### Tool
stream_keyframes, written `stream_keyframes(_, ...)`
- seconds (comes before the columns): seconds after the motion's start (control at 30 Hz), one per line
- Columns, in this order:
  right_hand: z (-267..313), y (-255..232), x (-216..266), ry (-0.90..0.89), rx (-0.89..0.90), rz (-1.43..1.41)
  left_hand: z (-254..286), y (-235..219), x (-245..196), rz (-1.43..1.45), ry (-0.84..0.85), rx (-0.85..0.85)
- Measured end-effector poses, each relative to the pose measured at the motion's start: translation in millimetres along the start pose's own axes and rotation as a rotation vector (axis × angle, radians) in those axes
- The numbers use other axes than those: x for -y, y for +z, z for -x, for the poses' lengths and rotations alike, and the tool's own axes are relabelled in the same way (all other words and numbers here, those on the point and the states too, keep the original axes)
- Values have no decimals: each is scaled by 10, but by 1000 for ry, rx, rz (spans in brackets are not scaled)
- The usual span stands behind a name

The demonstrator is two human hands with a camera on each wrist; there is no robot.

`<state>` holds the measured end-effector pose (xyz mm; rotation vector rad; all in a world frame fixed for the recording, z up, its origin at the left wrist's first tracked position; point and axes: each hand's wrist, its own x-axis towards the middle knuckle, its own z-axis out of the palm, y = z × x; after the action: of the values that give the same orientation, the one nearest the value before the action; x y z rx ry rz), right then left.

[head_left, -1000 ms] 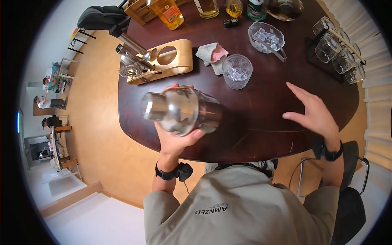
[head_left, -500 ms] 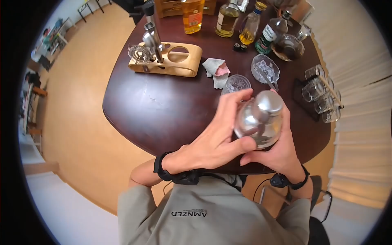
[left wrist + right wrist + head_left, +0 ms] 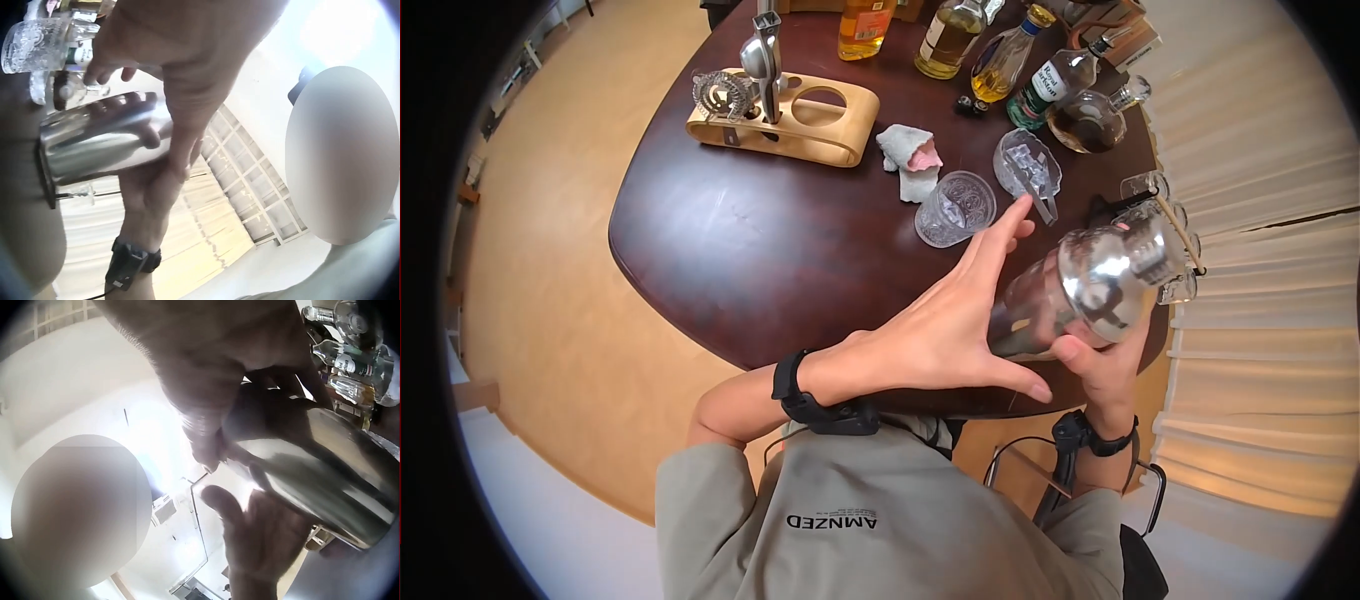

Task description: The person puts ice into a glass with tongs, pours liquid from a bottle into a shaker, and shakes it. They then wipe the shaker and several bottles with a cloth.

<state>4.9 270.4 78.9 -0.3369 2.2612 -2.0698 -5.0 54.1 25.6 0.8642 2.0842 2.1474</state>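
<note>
A shiny metal cocktail shaker (image 3: pixel 1100 285) is held in the air over the right front of the table, tilted with its capped top to the right. My right hand (image 3: pixel 1115 372) grips it around the shoulder and cap end, thumb on the near side. Beside the shaker's base, my left hand (image 3: pixel 935 335) has its thumb and fingers spread and holds nothing. The left wrist view shows the steel body (image 3: pixel 94 140) between the two hands. Just beyond the left fingertips stands a patterned glass (image 3: pixel 935 228) with ice in it.
A glass bowl (image 3: pixel 1055 182) of ice with tongs (image 3: pixel 1047 210) stands behind the hands, near a grey and pink cloth (image 3: pixel 905 145). At the back left is a wooden bar-tool stand (image 3: pixel 855 125). Several bottles (image 3: pixel 1045 95) line the back. Glass mugs (image 3: pixel 1145 185) hang on a rack at right.
The shaker went from the left hand on the left side to both hands at the right, then further right in the right hand. The left hand has let go and spread its fingers.
</note>
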Motion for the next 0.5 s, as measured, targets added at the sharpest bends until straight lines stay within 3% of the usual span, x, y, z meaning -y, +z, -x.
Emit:
stream_keyframes(0.07, 4, -12, -18, 33, -10, -19, -7, 29, 63, -84, 16, 4)
stream_keyframes(0.17, -52, 61, -94, -82, 1, -88, -76, 10, 23, -58, -74, 92)
stream_keyframes(0.23, -90, 83, -68, -108, 56, -111, -60, 6, 35, -81, -25, 45)
stream_keyframes(0.27, -79, 126, 27, 3, 5, -250, -51, -9, 3, -49, -80, 71)
stream_keyframes(0.4, -226, -110, 0, -170, 142, -33, -26, -7, 58, -141, -107, 58)
stream_keyframes(0.5, -230, 163, 141, -139, 22, -33, -52, -17, 52, -184, -92, 55)
